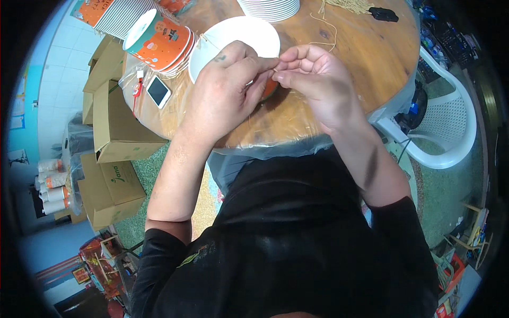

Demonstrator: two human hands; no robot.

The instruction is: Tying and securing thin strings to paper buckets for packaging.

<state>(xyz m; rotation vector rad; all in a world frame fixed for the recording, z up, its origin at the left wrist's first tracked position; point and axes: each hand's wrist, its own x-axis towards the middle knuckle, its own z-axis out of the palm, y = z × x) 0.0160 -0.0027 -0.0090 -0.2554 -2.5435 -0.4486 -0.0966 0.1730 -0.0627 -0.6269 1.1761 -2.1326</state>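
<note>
A paper bucket (238, 34) with a white inside and an orange-and-green outside lies tilted in front of me, near the table's front edge. A thin cream string (203, 38) shows at its left rim. My left hand (233, 82) lies across the bucket, thumb and forefinger closed in a pinch at its right side. There my right hand (318, 77) meets it, thumb and forefinger also pinched. A fine pale strand shows between the fingertips. My hands hide much of the bucket's near side and where the strand runs.
Nested orange paper buckets (161, 42) lie at the left. A white stack (269, 8) stands behind. A phone (158, 92) and a red cable (138, 87) rest near the left edge. Cream strings (347, 5) lie at the back beside a black object (383, 14). Cardboard boxes (124, 127) and a white chair (450, 106) flank the table.
</note>
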